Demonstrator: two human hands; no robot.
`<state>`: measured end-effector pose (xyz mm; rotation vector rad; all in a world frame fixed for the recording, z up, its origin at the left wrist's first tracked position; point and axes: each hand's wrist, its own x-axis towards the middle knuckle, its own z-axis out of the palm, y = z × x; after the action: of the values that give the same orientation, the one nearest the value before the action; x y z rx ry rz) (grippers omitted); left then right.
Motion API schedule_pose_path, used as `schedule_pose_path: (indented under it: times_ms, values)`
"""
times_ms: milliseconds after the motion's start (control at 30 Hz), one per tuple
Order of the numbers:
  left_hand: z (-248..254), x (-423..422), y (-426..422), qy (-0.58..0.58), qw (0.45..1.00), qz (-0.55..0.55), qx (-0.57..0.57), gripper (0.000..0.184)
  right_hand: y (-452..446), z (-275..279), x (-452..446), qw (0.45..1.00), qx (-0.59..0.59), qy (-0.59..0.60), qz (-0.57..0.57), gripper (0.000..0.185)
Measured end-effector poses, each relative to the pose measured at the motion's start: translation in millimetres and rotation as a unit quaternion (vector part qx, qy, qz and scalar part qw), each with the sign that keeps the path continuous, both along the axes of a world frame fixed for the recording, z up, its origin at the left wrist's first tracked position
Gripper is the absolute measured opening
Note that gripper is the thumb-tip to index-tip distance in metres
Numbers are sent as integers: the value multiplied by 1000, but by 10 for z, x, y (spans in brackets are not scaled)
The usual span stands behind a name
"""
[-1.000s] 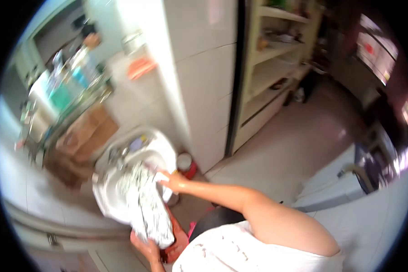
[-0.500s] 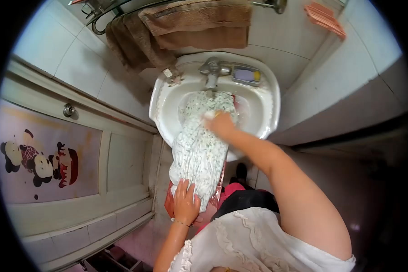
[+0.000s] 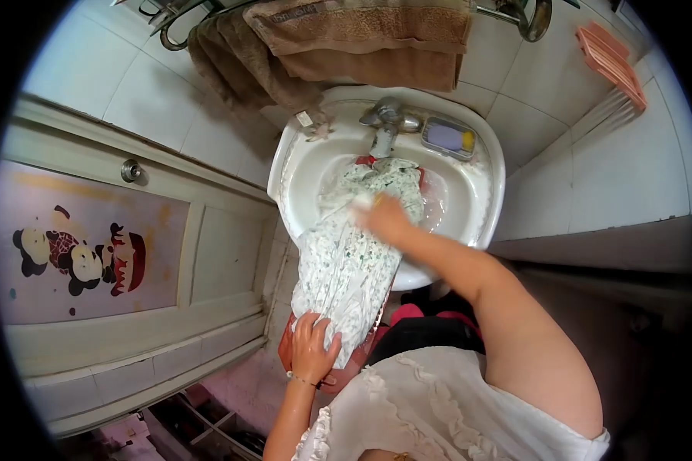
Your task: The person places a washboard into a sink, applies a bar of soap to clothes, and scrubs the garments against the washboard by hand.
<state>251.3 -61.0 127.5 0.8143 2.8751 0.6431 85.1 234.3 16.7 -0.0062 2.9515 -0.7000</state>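
Observation:
A wet white cloth with a small green print [image 3: 346,261] stretches from the sink basin [image 3: 463,201] down over its front edge. Under it lies a red board [image 3: 286,343], showing at the cloth's sides. My left hand [image 3: 312,353] rests on the cloth's lower end with fingers spread. Over the upper part of the cloth, my right hand [image 3: 388,221] is closed and blurred by motion. Something pale shows at its fingertips, too smeared to name.
A metal faucet [image 3: 384,131] stands behind the basin, beside a soap dish [image 3: 438,150] with a purple bar and something yellow. Brown towels [image 3: 361,46] hang above. An orange rack [image 3: 611,63] is on the right wall, a door [image 3: 223,265] on the left.
The view has shifted, so the sink sits further right in it. My right hand is still on the cloth's upper part, more blurred now. The left hand keeps its place on the cloth.

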Motion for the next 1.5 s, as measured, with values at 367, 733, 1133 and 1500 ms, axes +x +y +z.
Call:
schedule_pose_path:
  times_ms: [367, 733, 1133, 1500]
  values:
    - [-488, -1442, 451, -196, 940, 266, 90, 65, 728, -391, 372, 935, -245, -42, -254, 59]
    - [-61, -342, 969, 61, 958, -272, -70, 35, 161, 888, 532, 959, -239, 77, -130, 53]
    - [163, 15, 498, -4, 985, -100, -139, 52, 472, -316, -230, 986, 15, 24, -164, 51]
    - [2, -229, 285, 4, 991, -50, -127, 62, 88, 56, 597, 993, 12, 61, 101, 51]
